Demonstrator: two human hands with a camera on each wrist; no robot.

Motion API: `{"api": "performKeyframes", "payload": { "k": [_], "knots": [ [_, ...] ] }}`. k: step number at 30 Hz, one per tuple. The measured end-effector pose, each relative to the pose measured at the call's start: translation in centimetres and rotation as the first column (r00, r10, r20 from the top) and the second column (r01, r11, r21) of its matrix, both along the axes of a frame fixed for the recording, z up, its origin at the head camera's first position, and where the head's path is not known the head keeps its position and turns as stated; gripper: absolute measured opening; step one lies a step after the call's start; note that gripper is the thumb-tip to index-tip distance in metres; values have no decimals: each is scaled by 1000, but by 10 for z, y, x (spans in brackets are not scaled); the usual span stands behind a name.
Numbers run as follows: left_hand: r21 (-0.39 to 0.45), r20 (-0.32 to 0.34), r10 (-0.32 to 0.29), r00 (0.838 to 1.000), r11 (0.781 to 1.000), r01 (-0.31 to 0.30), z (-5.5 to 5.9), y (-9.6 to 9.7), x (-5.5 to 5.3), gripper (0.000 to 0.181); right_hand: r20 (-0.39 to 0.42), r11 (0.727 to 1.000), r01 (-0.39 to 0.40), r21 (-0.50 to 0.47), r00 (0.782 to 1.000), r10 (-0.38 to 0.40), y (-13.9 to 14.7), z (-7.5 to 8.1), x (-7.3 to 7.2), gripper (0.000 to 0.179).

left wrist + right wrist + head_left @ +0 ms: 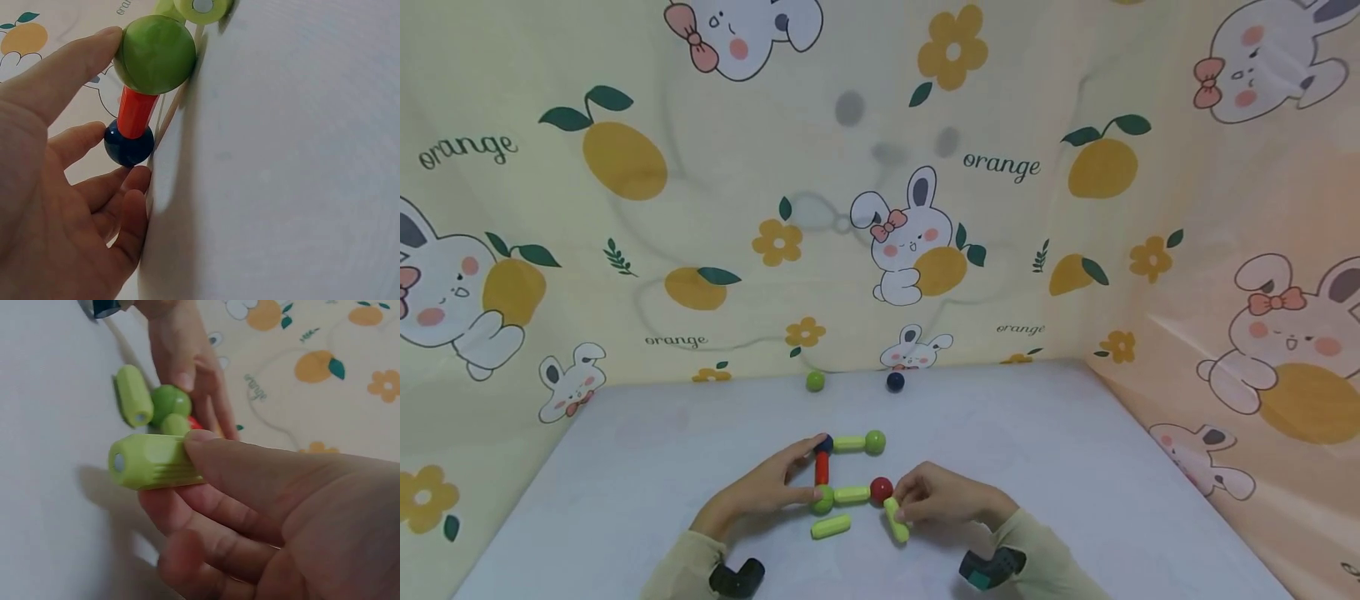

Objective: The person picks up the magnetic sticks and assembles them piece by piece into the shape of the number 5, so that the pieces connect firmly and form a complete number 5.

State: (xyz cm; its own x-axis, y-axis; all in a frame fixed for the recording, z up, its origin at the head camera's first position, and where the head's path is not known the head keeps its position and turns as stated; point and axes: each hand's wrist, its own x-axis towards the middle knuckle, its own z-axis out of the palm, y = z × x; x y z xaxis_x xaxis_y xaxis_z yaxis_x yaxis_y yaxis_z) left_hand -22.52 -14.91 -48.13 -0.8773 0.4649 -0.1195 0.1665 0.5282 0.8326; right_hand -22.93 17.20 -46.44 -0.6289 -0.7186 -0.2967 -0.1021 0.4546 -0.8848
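My left hand [763, 483] grips one side of a magnetic ball-and-rod shape, its thumb on a green ball [156, 55] and its index finger at a dark blue ball [128, 144]. Between those balls runs a red rod [822, 470]. From the blue ball a lime rod [850, 445] leads to another green ball [875, 442]. A second lime rod [852, 495] joins the thumb-side green ball to a red ball [882, 489]. My right hand [946, 495] pinches a lime magnetic rod [156, 461] between thumb and fingers, close beside the red ball.
One loose lime rod [831, 527] lies on the white table [625, 517] in front of the shape. At the table's far edge sit a green ball [816, 381] and a dark blue ball [895, 382]. A patterned cloth [842, 317] rises behind them.
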Motion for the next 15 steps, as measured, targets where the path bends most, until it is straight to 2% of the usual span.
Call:
{"api": "performKeyframes", "payload": {
  "k": [8, 15],
  "knots": [
    [-12, -5, 1, 1000, 1000, -1, 0, 0, 0, 88, 44, 995, 99, 29, 994, -100, -2, -7, 0, 13],
    [-16, 2, 17, 1000, 1000, -17, 1, 0, 0, 88, 89, 994, 105, 12, 990, -106, -2, -6, 1, 18]
  ]
}}
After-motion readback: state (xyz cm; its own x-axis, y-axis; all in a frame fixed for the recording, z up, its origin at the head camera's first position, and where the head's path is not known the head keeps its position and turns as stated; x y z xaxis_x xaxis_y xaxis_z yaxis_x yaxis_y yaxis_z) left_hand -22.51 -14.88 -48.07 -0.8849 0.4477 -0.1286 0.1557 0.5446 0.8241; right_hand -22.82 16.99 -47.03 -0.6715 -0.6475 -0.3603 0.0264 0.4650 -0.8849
